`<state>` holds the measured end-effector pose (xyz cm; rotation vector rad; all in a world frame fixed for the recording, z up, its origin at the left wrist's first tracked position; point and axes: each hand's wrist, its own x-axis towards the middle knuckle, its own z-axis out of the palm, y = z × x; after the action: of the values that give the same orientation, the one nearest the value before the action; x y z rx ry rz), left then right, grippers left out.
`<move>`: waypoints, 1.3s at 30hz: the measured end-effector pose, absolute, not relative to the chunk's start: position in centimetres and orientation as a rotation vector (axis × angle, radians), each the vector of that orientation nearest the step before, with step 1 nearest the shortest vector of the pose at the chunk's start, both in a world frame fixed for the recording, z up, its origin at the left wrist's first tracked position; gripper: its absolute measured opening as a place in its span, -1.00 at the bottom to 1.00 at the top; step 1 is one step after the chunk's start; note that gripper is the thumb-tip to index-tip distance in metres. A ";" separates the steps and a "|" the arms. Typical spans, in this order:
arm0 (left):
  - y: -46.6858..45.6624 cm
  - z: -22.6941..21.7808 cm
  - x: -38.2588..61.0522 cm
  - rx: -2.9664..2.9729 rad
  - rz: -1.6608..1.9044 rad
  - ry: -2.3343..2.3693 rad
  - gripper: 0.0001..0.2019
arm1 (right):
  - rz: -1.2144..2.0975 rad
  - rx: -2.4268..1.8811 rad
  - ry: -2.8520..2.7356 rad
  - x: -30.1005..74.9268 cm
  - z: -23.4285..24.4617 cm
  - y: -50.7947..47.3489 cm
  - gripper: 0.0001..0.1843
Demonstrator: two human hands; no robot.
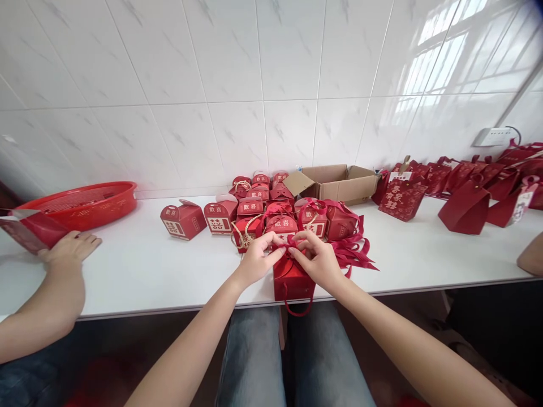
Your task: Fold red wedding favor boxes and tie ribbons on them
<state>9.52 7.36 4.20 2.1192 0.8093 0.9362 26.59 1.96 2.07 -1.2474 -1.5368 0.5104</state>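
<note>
A red gift box (292,281) stands at the table's front edge before me, and a cord handle hangs from its front over the edge. Above its top, my left hand (262,257) pinches a red ribbon (290,242) between thumb and fingers. From the other side my right hand (317,255) pinches the same ribbon, which is looped between the hands. Close behind are several small red boxes (250,208) with gold characters, some with rope handles. To the right of my hands lies a bundle of loose red ribbons (354,253).
An open cardboard carton (345,183) stands by the tiled wall. A red plastic basket (102,208) is at left, beside another person's hand (70,246) touching a red package (31,230). Several red bags (464,206) stand at right, near another person's arm (532,254).
</note>
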 end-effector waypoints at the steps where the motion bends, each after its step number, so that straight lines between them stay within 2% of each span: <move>1: 7.3 4.1 9.5 2.116 0.938 0.804 -0.89 | 0.486 -1.260 -1.542 26.6 2.0 2.0 -0.80; 4: 7.2 4.0 9.6 2.124 0.943 0.786 -0.91 | 0.471 -1.287 -1.539 26.6 2.1 2.0 -0.80; 8: 7.1 4.2 9.9 2.137 0.967 0.774 -0.81 | 0.447 -1.293 -1.565 26.5 2.4 1.7 -0.80; 15: 7.4 3.6 10.1 2.133 1.068 0.824 -0.90 | 0.330 -1.260 -1.597 26.5 1.9 1.9 -0.79; 18: 7.5 3.5 10.1 2.158 1.098 0.842 -0.92 | 0.227 -1.264 -1.593 26.8 1.6 2.3 -0.87; 24: 7.2 3.6 10.3 2.237 1.144 0.869 -0.92 | 0.234 -1.340 -1.586 27.1 1.7 2.2 -0.89; 30: 7.3 3.5 10.4 2.324 1.169 0.838 -0.91 | 0.507 -1.412 -1.565 27.5 1.9 2.7 -0.85; 39: 7.9 3.0 10.2 2.447 1.176 0.775 -0.88 | 0.944 -1.292 -1.503 28.0 2.5 2.7 -0.70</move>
<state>10.18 7.94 3.05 2.4470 0.7746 1.1757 27.98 2.71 2.53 -1.2918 -1.5028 0.9437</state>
